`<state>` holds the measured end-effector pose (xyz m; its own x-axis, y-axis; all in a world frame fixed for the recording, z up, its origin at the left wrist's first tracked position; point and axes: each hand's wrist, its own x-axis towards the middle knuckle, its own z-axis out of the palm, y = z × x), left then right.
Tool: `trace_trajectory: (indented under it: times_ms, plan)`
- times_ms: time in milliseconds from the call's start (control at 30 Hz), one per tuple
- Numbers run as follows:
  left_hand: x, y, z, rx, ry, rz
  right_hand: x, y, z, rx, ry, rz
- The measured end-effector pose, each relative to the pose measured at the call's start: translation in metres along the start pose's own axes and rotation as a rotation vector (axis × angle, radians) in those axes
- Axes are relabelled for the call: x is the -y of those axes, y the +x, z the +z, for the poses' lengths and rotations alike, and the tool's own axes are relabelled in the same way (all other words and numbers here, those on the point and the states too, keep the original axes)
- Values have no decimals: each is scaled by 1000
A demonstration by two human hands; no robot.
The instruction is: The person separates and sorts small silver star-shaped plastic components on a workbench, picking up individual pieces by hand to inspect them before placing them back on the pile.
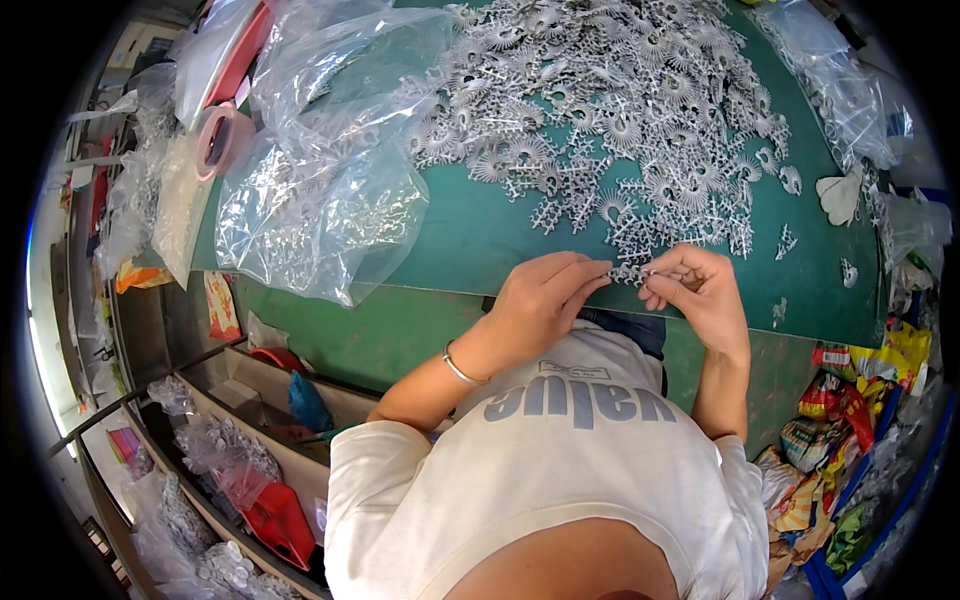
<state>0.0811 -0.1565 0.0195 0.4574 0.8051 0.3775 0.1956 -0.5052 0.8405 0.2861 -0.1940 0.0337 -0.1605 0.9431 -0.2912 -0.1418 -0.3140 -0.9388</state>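
Note:
Close to the near edge of the green table (470, 235), my left hand (545, 300) and my right hand (705, 295) pinch a small grey branched piece (627, 274) from both sides. The fingers of each hand are closed on one end, and only the middle of the piece shows between them. Just beyond my fingertips begins a wide heap of grey pieces (610, 110). Some of these are branched like twigs; others are round fans with ribbed rims. Fingers hide parts of the held piece, so its exact shape is hard to make out.
Clear plastic bags (325, 215) cover the table's left side, beside a pink tape roll (224, 140). A pale lobed piece (840, 196) lies at the right edge. Lower left are bins with a red scoop (278, 524); colourful packets (825, 420) fill the lower right.

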Motion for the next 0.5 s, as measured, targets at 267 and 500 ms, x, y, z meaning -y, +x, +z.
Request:
trace_trajectory:
  times_ms: [267, 500]
  plan:
    - [-1, 7, -5, 313, -398, -690, 2, 3, 0, 167, 33, 119]
    - [23, 17, 1, 58, -94, -389, -21, 21, -22, 70, -76, 94]
